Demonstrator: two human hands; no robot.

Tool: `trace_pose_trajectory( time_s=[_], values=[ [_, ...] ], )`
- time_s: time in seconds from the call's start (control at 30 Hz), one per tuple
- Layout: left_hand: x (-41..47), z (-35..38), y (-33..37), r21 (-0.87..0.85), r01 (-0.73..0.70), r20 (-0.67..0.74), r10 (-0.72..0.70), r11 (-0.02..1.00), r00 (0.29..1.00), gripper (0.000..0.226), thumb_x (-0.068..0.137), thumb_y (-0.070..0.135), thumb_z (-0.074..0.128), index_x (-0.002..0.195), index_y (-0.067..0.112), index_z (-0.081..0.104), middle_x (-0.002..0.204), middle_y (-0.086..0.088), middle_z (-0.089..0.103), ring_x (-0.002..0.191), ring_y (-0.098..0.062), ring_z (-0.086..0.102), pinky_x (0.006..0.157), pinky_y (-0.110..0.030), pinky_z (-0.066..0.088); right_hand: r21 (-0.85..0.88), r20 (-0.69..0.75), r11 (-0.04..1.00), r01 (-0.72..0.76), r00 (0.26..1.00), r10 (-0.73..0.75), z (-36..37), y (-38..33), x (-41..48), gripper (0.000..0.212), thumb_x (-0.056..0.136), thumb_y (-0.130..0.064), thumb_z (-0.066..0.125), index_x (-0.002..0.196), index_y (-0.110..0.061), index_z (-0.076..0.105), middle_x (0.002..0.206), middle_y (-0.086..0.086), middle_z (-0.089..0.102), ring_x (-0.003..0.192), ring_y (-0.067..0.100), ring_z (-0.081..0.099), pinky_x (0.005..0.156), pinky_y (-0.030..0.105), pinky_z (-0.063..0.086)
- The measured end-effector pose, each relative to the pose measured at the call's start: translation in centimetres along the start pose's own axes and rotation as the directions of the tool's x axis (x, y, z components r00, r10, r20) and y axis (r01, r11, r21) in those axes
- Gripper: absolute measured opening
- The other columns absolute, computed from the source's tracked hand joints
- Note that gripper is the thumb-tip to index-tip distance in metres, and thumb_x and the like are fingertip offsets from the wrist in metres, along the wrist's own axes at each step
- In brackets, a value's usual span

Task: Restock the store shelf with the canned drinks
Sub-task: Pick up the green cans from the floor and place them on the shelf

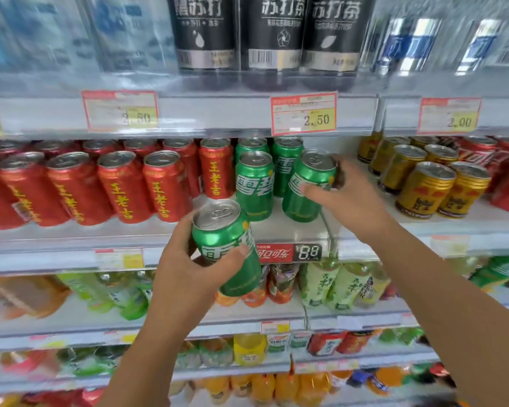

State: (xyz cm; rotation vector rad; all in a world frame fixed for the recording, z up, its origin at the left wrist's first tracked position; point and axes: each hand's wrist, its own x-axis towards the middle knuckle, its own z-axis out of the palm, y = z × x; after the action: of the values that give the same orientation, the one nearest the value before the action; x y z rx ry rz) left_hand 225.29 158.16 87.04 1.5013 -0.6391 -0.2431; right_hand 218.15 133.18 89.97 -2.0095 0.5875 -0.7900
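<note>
My right fingers (309, 190) grip the tilted shelf can (300, 207); left fingers (239, 254) grip a spare can (218, 234); careless setting could topple its neighbour (254, 186).

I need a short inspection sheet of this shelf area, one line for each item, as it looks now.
Surface: white shelf, bare at its front.
Job's things: green cans stand in rows; upper can on the shelf beside them; lower can off the shelf, in front.
Clutter: nothing seen.
Hands: left hand grips the lower can; right hand grips the upper can.
Cables: nothing seen.
Surroundings: red cans left, gold cans right, black bottles above, drink bottles below.
</note>
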Motion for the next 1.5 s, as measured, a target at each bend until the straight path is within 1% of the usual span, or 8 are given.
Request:
trace_pose_trajectory(
  time_s=[0.13,0.5,0.9,1.13,1.23,1.3,1.4,1.5],
  values=[
    [-0.1,0.9,-0.4,-0.018,0.020,-0.064,-0.021,1.000,0.998,0.055,0.074,0.015,0.080,0.121,0.033,0.059,0.101,0.014,0.071,0.087,-0.001,0.068,0.061,-0.013,0.052,-0.053,0.069,0.999,-0.013,0.997,0.017,0.8,1.0,1.8,0.077,0.058,-0.054,0.081,0.124,-0.026,0.054,0.112,-0.012,0.067,0.100,0.003,0.064,0.090,0.033,0.054],
    [-0.9,3.6,0.0,0.013,-0.003,-0.168,0.006,1.000,0.986,0.049,0.074,0.017,0.079,0.115,0.035,0.060,0.096,0.016,0.070,0.073,0.000,0.065,0.052,-0.012,0.046,-0.024,0.139,1.000,0.019,0.990,-0.015,1.3,2.7,0.9,0.071,0.074,-0.028,0.082,0.133,-0.022,0.042,0.111,-0.013,0.055,0.093,-0.005,0.053,0.071,0.006,0.039],
    [-0.6,4.4,0.9,0.055,-0.011,-0.118,0.018,0.998,0.993,0.047,0.074,0.014,0.079,0.105,0.043,0.059,0.093,0.020,0.070,0.076,0.002,0.067,0.048,-0.011,0.045,0.001,0.116,1.000,0.011,0.993,-0.011,2.5,2.6,1.3,0.072,0.075,-0.035,0.080,0.134,-0.021,0.040,0.114,-0.009,0.053,0.107,0.011,0.054,0.086,0.026,0.042],
    [0.0,5.8,0.8,0.055,-0.023,-0.049,0.025,0.998,0.998,0.049,0.076,0.013,0.080,0.118,0.032,0.061,0.102,0.013,0.071,0.094,-0.001,0.066,0.069,-0.011,0.051,-0.032,0.125,0.999,-0.008,0.992,0.012,2.2,2.1,0.7,0.072,0.079,-0.035,0.077,0.138,-0.020,0.039,0.128,-0.004,0.052,0.120,0.013,0.050,0.100,0.030,0.041],
    [0.1,6.5,0.7,0.042,-0.025,-0.022,0.026,0.999,0.999,0.051,0.076,0.013,0.082,0.120,0.029,0.061,0.103,0.014,0.072,0.096,-0.003,0.066,0.073,-0.013,0.052,0.066,0.035,0.994,0.083,0.996,-0.085,0.7,1.0,-2.3,0.060,0.087,-0.012,0.062,0.140,-0.027,0.039,0.139,-0.007,0.045,0.127,0.003,0.040,0.113,0.028,0.030],
    [0.4,7.0,0.5,0.050,-0.040,-0.009,0.040,0.998,0.999,0.053,0.073,0.017,0.085,0.119,0.030,0.062,0.103,0.015,0.072,0.097,-0.003,0.066,0.077,-0.016,0.054,0.129,0.206,0.990,0.060,0.975,-0.086,-0.7,0.6,-4.9,0.066,0.085,-0.004,0.057,0.140,-0.036,0.038,0.139,-0.017,0.046,0.130,-0.002,0.039,0.115,0.028,0.028],
    [0.7,8.3,0.6,0.058,-0.074,0.010,0.074,0.996,0.997,0.054,0.069,0.023,0.082,0.118,0.031,0.062,0.104,0.013,0.072,0.098,-0.004,0.067,0.078,-0.021,0.055,0.148,0.488,0.987,0.058,0.864,-0.124,-1.7,-0.1,-8.1,0.080,0.076,-0.024,0.071,0.140,-0.050,0.031,0.137,-0.030,0.045,0.128,-0.011,0.040,0.105,0.019,0.037],
    [1.2,10.2,1.1,0.082,-0.114,0.035,0.111,0.990,0.993,0.057,0.070,0.018,0.085,0.121,0.030,0.061,0.104,0.012,0.071,0.097,-0.003,0.067,0.079,-0.025,0.058,0.232,0.376,0.972,0.037,0.918,-0.124,-1.7,-0.1,-8.3,0.073,0.073,-0.022,0.082,0.129,-0.046,0.044,0.118,-0.029,0.060,0.107,-0.010,0.058,0.083,0.012,0.048]
  ],
)
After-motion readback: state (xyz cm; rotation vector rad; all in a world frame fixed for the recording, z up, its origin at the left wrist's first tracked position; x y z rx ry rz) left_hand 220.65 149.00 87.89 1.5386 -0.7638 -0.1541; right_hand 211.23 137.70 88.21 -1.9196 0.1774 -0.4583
